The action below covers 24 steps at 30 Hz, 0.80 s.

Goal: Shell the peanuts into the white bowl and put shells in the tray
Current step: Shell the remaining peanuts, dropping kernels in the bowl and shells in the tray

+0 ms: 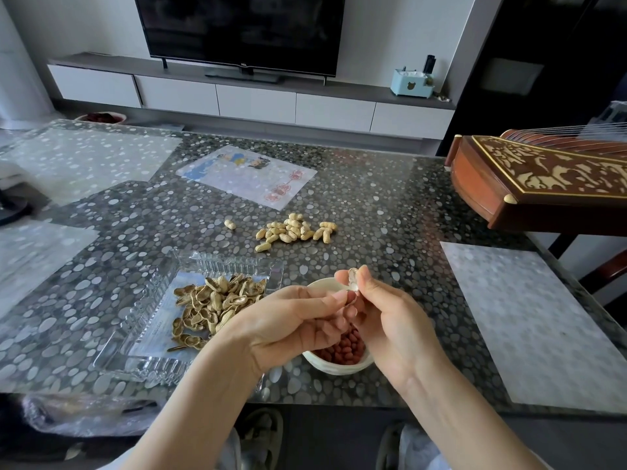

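Both my hands hover over the white bowl (339, 368), which holds red-skinned peanut kernels (346, 349). My right hand (386, 320) pinches an opened peanut shell half (353, 279) between thumb and fingers. My left hand (291, 320) pinches the other shell piece (351, 301) just below it. The clear glass tray (149, 320) to the left of the bowl holds several empty shells (213, 307). A pile of unshelled peanuts (295, 231) lies farther back on the table, with one stray peanut (230, 224) to its left.
The table has a pebble-patterned glass top (390, 212). A printed sheet (247, 176) lies beyond the peanuts and a pale mat (529, 320) sits at the right. A wooden zither (543, 178) overhangs the right edge. A TV (241, 28) stands behind.
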{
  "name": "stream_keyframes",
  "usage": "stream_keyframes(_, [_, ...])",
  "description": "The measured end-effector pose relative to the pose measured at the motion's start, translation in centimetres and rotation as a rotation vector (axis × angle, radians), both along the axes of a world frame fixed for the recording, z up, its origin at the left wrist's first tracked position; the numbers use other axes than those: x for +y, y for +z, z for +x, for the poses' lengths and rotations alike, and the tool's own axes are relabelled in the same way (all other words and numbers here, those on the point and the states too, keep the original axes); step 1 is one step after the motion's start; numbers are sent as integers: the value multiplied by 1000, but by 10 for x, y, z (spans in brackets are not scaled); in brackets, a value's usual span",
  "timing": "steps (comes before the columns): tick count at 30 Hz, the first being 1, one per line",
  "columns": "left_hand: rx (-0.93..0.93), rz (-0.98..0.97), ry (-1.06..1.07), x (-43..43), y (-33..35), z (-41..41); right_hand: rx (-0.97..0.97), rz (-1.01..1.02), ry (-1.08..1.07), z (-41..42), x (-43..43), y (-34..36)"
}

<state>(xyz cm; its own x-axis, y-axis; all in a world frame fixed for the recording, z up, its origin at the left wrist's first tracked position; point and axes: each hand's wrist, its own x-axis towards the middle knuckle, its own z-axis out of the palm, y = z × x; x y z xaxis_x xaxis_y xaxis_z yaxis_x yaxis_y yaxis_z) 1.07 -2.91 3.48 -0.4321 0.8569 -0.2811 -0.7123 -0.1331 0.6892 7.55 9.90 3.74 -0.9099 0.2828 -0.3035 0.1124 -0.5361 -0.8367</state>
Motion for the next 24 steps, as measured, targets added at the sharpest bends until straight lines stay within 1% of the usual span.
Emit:
stream_keyframes(3, [139, -118, 38, 2, 1, 1, -77, -98, 8, -4, 2, -6])
stream_keyframes(6, [335, -270, 84, 2, 2, 4, -111, -201, 2, -9, 7, -10])
stream_keyframes(8, [570, -460, 170, 3, -2, 5, -94, -180, -23, -11, 15, -11])
stream_keyframes(10, [905, -672, 279, 5, -7, 4, -77, -123, -47, -12, 23, -9])
stream_keyframes(11, [1047, -729, 317, 6, -9, 4, -78, -95, -59, -12, 26, -8])
stream_keyframes(13, [1209, -766, 371, 6, -10, 4, -84, -44, -81, -12, 29, -8])
stream_keyframes(17, [1316, -809, 438, 1, -9, -2, -72, 77, -126, -12, 29, -8])
stream_keyframes(21, [1311, -870, 571, -13, -11, -16, -32, 166, -122, -12, 26, -8])
stream_keyframes(22, [1297, -899, 601, -19, -13, -21, -26, 233, -107, -11, 24, -8])
stream_keyframes(24, [1266, -987, 614, -35, -16, -31, -19, 429, -54, -11, 15, -10])
